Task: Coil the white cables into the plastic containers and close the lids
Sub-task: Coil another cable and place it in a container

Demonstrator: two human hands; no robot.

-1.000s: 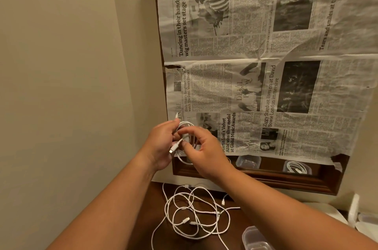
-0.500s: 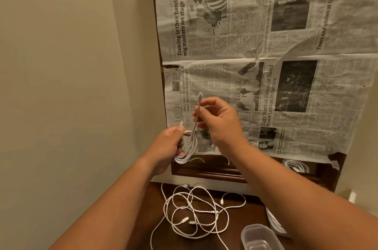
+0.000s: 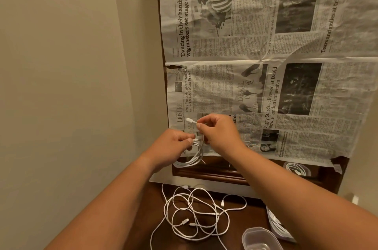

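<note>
My left hand [image 3: 173,147] pinches a coiled white cable [image 3: 192,159] at its top, and the loops hang down below my fingers. My right hand [image 3: 218,133] grips the free end of that same cable, its connector [image 3: 189,120] sticking out to the left of my fingertips. Both hands are raised in front of the newspaper. Below them a tangle of loose white cables [image 3: 196,215] lies on the dark wooden table [image 3: 143,229]. An open clear plastic container [image 3: 259,238] stands at the bottom right.
Newspaper sheets [image 3: 266,65] cover a wood-framed mirror on the wall. In the uncovered strip of mirror I see the reflection of a container holding a coiled cable [image 3: 296,169]. Another container with cable [image 3: 276,223] sits partly behind my right arm. A beige wall stands on the left.
My right hand came down and left from its raised position, bringing the cable end close to my left hand. The coil stays in my left hand.
</note>
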